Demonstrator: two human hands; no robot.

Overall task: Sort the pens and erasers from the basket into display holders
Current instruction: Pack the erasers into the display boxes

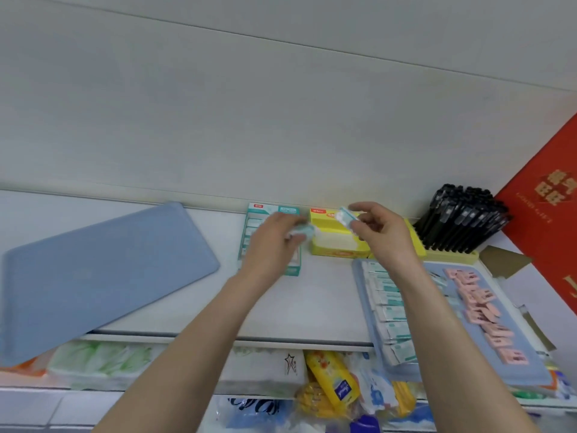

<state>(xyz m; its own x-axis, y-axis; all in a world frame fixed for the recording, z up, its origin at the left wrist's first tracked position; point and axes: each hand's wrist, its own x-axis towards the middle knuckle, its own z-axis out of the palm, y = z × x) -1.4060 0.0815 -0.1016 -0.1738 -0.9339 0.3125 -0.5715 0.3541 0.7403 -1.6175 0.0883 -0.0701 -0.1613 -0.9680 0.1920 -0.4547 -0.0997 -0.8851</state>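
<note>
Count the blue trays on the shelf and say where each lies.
2: one blue tray lies at the left; the other tray lies at the right under white erasers and pink erasers.

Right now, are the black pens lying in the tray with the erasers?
No, the black pens stand upright in a holder by the wall, beyond the eraser tray.
</note>
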